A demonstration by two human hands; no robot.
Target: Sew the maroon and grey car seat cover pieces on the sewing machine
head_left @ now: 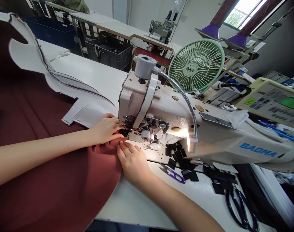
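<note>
A large dark red fabric piece (52,187) with a pale backing covers the left of the table and bunches up at the sewing machine (158,103). My left hand (105,129) grips the fabric close to the machine's needle area, fingertips partly hidden behind the machine head. On the near side, my right hand (133,161) presses its closed fingers on the gathered fabric edge beside the metal plate (154,155). The needle itself is hard to make out. White-backed fabric edges (91,109) with dark seams stretch away to the far left.
Small black fabric pieces (179,153) lie right of the plate, near purple thread snips (173,175) and black-handled scissors (241,206). A green fan (196,66) and a control panel (275,101) stand behind the machine. A grey crate (110,53) sits beyond the table.
</note>
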